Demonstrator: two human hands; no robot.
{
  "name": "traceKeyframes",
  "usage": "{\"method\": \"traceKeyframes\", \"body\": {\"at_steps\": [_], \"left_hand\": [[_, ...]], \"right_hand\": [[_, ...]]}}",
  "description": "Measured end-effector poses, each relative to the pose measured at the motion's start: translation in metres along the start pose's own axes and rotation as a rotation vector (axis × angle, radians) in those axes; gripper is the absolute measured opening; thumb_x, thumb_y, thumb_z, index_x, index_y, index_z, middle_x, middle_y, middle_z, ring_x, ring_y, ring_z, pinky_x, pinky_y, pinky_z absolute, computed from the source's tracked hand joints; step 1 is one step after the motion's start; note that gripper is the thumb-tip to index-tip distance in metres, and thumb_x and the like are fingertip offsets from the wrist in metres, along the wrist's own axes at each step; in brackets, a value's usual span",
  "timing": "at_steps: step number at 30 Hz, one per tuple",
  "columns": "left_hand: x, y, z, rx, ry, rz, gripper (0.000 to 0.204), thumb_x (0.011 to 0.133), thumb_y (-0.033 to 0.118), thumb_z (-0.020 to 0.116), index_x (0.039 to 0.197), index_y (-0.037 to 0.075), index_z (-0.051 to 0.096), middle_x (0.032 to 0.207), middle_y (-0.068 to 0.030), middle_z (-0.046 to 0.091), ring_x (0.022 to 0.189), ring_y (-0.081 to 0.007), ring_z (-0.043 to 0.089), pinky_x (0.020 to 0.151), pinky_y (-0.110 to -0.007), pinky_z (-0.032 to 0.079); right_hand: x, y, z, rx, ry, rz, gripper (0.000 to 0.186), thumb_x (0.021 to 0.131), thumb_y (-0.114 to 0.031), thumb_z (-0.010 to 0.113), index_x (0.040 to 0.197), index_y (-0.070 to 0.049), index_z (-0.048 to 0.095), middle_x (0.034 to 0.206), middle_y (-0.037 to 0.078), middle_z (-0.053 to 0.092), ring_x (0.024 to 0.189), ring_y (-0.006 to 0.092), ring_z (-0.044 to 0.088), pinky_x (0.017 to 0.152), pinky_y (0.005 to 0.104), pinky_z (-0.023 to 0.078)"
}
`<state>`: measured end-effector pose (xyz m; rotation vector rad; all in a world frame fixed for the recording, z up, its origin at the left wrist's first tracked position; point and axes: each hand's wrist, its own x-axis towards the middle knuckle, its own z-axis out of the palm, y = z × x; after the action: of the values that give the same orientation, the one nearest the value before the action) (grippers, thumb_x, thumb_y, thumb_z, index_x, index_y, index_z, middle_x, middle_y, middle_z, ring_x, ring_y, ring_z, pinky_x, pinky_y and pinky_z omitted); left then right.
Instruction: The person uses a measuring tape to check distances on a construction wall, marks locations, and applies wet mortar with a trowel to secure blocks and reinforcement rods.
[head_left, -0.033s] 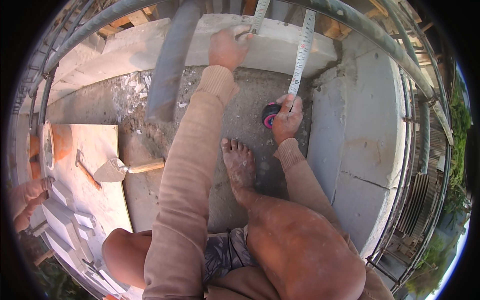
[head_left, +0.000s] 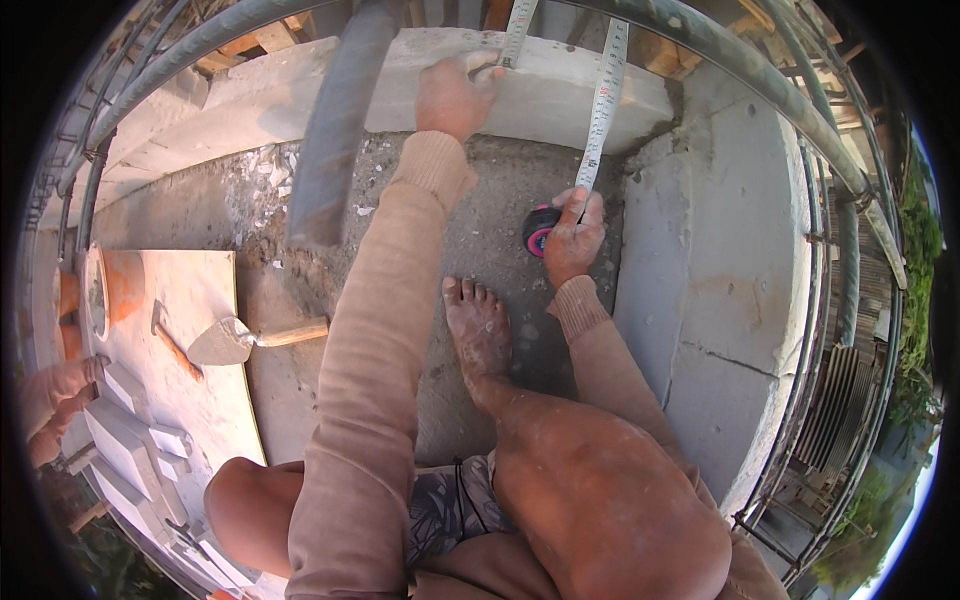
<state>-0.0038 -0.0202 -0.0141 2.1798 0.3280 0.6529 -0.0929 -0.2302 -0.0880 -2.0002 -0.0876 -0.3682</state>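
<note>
A tape measure with a black and pink case sits in my right hand, whose fingers are closed on it, the thumb by the blade. Its pale blade runs up and away past the top of the picture. A second stretch of blade comes down to the low pale block wall, where my left hand pinches its end against the wall's top with thumb and finger. Part of the blade between the two stretches is out of view. My bare foot stands on the grey floor between my arms.
A blurred grey pole slants down left of my left hand. Metal rails cross above. To the left lie a board, a trowel, a hammer, a bucket and pale block pieces. A block wall stands right.
The lower end of the grey pole has shifted slightly to the left. Both hands and the tape measure stay almost where they were.
</note>
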Motion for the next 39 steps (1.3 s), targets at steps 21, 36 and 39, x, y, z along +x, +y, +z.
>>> {"method": "traceKeyframes", "body": {"at_steps": [21, 36, 39], "left_hand": [[-0.0021, -0.0017, 0.0023, 0.007, 0.059, 0.053, 0.029, 0.091, 0.025, 0.078, 0.116, 0.012, 0.079, 0.093, -0.0241, 0.075, 0.081, -0.0343, 0.074, 0.08, -0.04, 0.058], [-0.0025, -0.0007, 0.0005, 0.02, 0.044, 0.04, 0.029, 0.092, 0.026, 0.078, 0.117, 0.012, 0.079, 0.097, -0.0243, 0.075, 0.089, -0.0358, 0.075, 0.083, -0.04, 0.058], [-0.0018, -0.001, 0.0004, 0.031, 0.022, 0.017, 0.029, 0.092, 0.026, 0.078, 0.117, 0.012, 0.079, 0.099, -0.0246, 0.075, 0.09, -0.036, 0.075, 0.084, -0.04, 0.058]], "right_hand": [[0.0001, -0.0015, -0.0002, 0.03, -0.007, 0.028, 0.034, 0.111, -0.03, 0.046, 0.095, -0.002, 0.058, 0.084, 0.014, 0.067, 0.078, 0.0297, 0.065, 0.075, 0.0412, 0.051], [0.0007, 0.0018, -0.0008, -0.003, -0.02, 0.024, 0.037, 0.112, -0.032, 0.044, 0.095, -0.002, 0.059, 0.084, 0.015, 0.068, 0.079, 0.0339, 0.067, 0.074, 0.0439, 0.051], [0.0005, 0.0024, -0.0005, -0.001, -0.017, 0.024, 0.037, 0.112, -0.033, 0.045, 0.095, -0.002, 0.059, 0.084, 0.015, 0.068, 0.079, 0.0336, 0.067, 0.074, 0.0439, 0.051]]}}
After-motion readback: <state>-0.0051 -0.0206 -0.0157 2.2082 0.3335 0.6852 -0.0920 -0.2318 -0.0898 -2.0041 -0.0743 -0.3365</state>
